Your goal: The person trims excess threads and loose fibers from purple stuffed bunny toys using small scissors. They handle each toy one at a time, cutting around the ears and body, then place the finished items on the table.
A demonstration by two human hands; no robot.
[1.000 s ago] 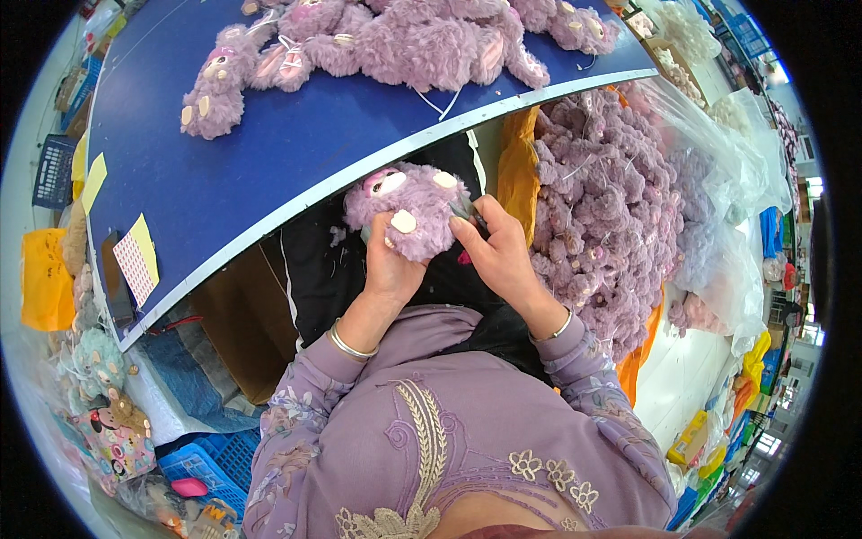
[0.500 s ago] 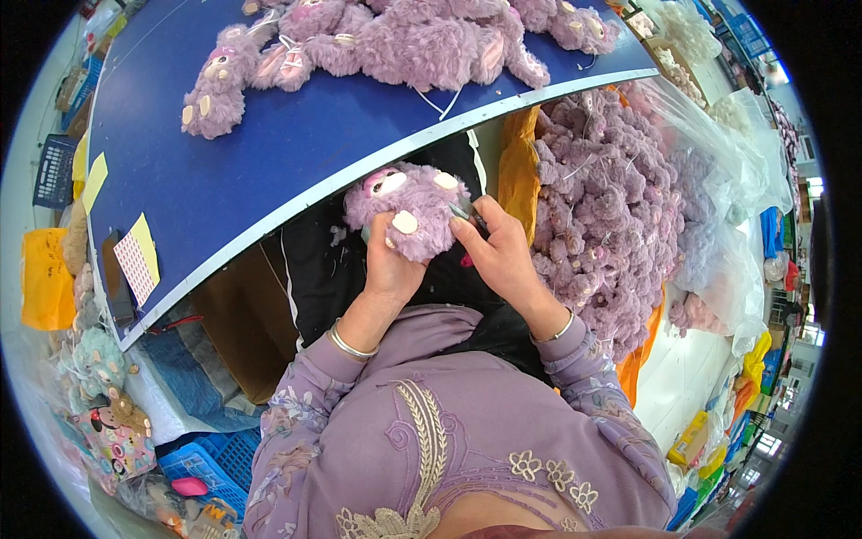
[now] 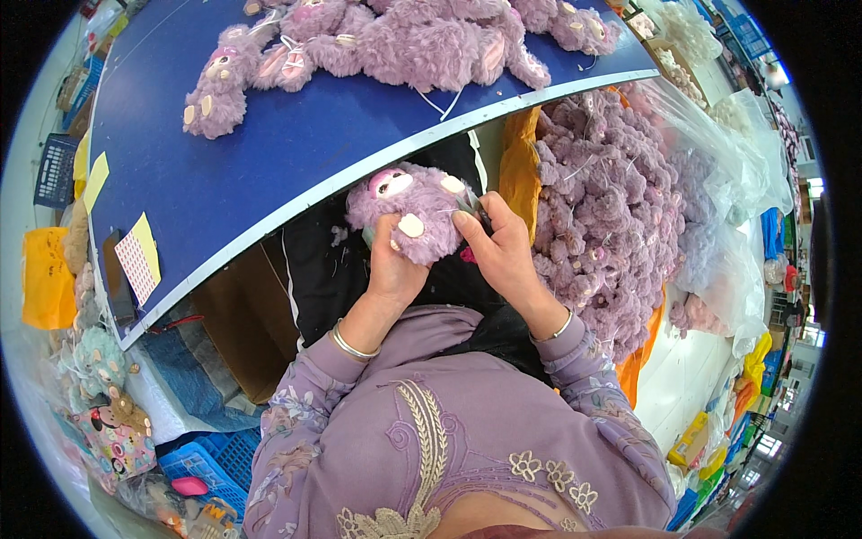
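Note:
A fluffy purple plush toy (image 3: 426,205) with white foot pads and a pink-and-white face is held over my lap, just off the table's near edge. My left hand (image 3: 393,268) is closed around its lower left side, thumb beside one foot pad. Against its right side, my right hand (image 3: 496,244) pinches a small dark tool with a greyish tip (image 3: 469,205). Most of that tool is hidden by the fingers, so its exact kind is unclear. A thin white thread shows on the fur near the tip.
Several matching plush toys (image 3: 422,47) lie along the far side of the blue table (image 3: 269,144). At the right is a big heap of purple plush pieces (image 3: 606,211) beside clear plastic bags (image 3: 732,171). A cardboard box (image 3: 247,323) and blue crate (image 3: 211,467) are at the left.
The plush toy has turned slightly and shifted a little to the right. My right hand and its tool have moved slightly right, and the tip now shows less.

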